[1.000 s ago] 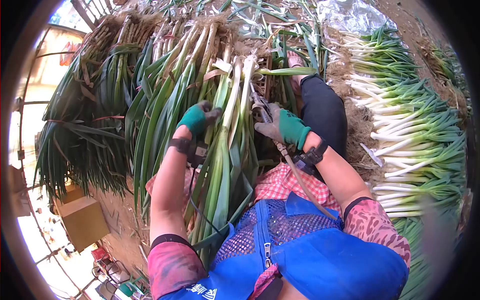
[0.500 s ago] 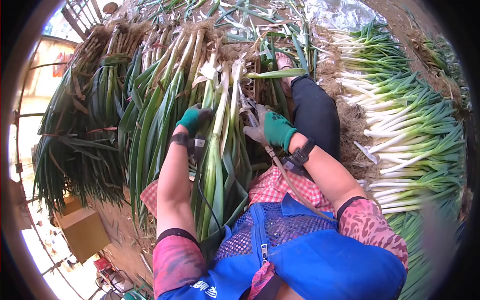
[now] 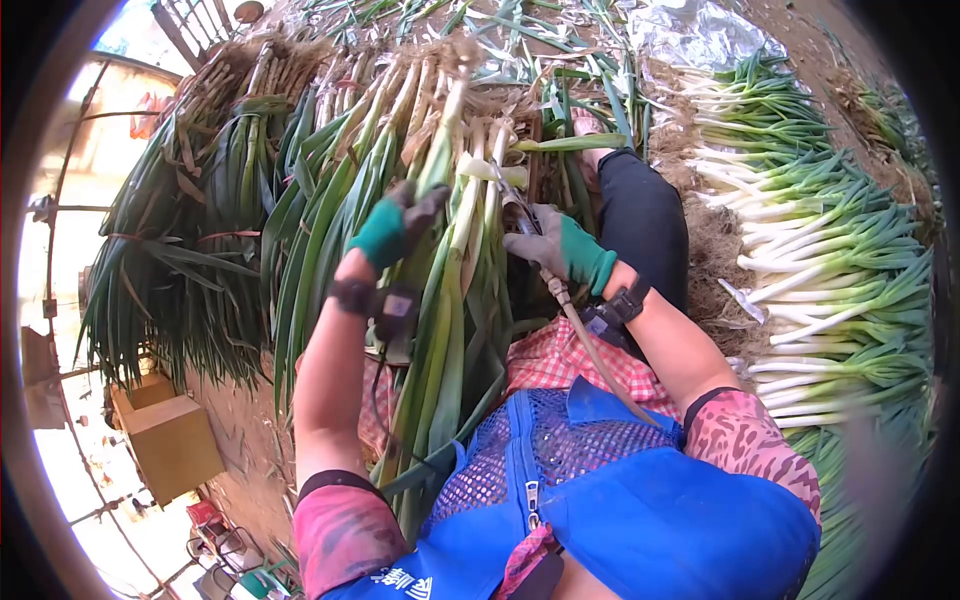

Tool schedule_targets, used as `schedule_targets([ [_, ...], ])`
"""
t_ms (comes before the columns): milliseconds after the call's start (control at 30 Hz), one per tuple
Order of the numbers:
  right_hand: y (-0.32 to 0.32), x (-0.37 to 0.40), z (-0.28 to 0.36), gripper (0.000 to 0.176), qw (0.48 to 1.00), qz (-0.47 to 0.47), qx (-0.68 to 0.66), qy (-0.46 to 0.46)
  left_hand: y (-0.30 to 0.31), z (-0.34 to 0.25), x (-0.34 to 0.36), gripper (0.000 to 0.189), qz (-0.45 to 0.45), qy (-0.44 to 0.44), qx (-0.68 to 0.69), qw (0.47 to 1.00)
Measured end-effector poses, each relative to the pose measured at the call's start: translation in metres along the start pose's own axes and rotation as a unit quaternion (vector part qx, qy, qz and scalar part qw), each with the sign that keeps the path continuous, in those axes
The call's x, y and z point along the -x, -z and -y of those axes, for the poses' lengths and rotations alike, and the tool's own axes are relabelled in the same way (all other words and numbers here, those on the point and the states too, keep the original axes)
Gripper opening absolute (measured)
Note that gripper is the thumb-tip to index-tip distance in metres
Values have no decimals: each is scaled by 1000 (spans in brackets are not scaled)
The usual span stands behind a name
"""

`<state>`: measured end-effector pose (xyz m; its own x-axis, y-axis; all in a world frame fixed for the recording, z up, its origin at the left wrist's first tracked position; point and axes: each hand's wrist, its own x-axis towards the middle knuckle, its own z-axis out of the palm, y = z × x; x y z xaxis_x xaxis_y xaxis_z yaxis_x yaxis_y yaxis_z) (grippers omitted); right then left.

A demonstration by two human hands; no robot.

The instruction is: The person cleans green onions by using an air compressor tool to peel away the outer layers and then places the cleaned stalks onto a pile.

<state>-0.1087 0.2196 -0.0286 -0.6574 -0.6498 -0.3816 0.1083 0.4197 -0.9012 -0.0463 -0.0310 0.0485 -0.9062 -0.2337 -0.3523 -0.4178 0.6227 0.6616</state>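
My right hand [image 3: 560,245], in a green and grey glove, is closed around an air blow gun [image 3: 518,208]. A hose [image 3: 575,325] runs from the gun down across my lap. The gun's tip is close to a long green onion [image 3: 462,225] that lies, roots away from me, over the pile in front of me. To the left of that onion is my left hand [image 3: 398,225], gloved too, with its fingers apart and nothing held in them. A peeled-looking pale strip [image 3: 490,170] crosses the stalks near the gun's tip.
Untrimmed onion bundles [image 3: 200,230] lie on the left, roots up. Along the right runs a row of cleaned white onions [image 3: 800,250]. My bare foot [image 3: 588,125] is past my right hand. A cardboard box [image 3: 170,445] stands lower left. Leaf scraps lie at the top.
My left hand has come off the stalks, with its fingers spreading. The blow gun has shifted slightly, and a pale strip now lies across the stalks by its tip.
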Motion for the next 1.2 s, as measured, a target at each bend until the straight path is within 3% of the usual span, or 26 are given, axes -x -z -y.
schedule_targets([
  [67,-1,16,6,66,1000,0,-16,25,-28,61,-33,62,60,-32,-12,998],
  [100,3,33,23,64,998,29,-31,-42,-29,72,-33,59,84,-146,-42,985],
  [233,7,72,23,62,997,9,81,-5,-17,58,-11,44,163,92,-12,982],
  [300,6,88,29,62,996,42,63,43,-24,95,-16,42,138,-153,-190,960],
  [333,6,93,32,62,995,58,54,67,-23,93,-12,44,122,-271,-273,915],
  [367,1,93,37,62,993,49,73,78,-32,89,-10,56,73,-325,-376,865],
  [400,-2,89,35,62,994,28,86,53,-43,83,-10,56,19,-396,-314,863],
  [467,-3,69,23,62,993,-14,114,4,-60,65,-10,51,55,-331,-367,868],
  [500,0,60,17,61,990,-30,134,-2,-74,74,-18,50,98,-192,-251,944],
  [533,1,60,17,60,991,-34,131,7,-83,72,-23,49,97,-47,-125,986],
  [567,2,61,17,59,991,-37,128,15,-88,72,-24,47,70,-4,-93,993],
  [700,0,82,32,57,990,20,128,50,-90,76,-19,25,60,-135,-198,969],
  [767,-3,82,32,56,987,10,153,42,-96,79,-20,35,41,-112,-180,976],
  [867,-6,64,27,56,986,-23,161,45,-111,98,-31,72,26,6,-101,995],
  [967,-4,33,24,60,979,-41,199,30,-107,86,-26,77,38,51,-69,996],
  [1033,1,11,29,60,979,-47,196,37,-89,32,-8,82,42,138,-20,989],
  [1133,11,-31,40,56,983,-48,170,56,-96,41,-14,87,47,124,-38,990],
  [1200,15,-72,37,51,973,-46,227,13,-91,21,-3,80,5,117,-59,991],
])
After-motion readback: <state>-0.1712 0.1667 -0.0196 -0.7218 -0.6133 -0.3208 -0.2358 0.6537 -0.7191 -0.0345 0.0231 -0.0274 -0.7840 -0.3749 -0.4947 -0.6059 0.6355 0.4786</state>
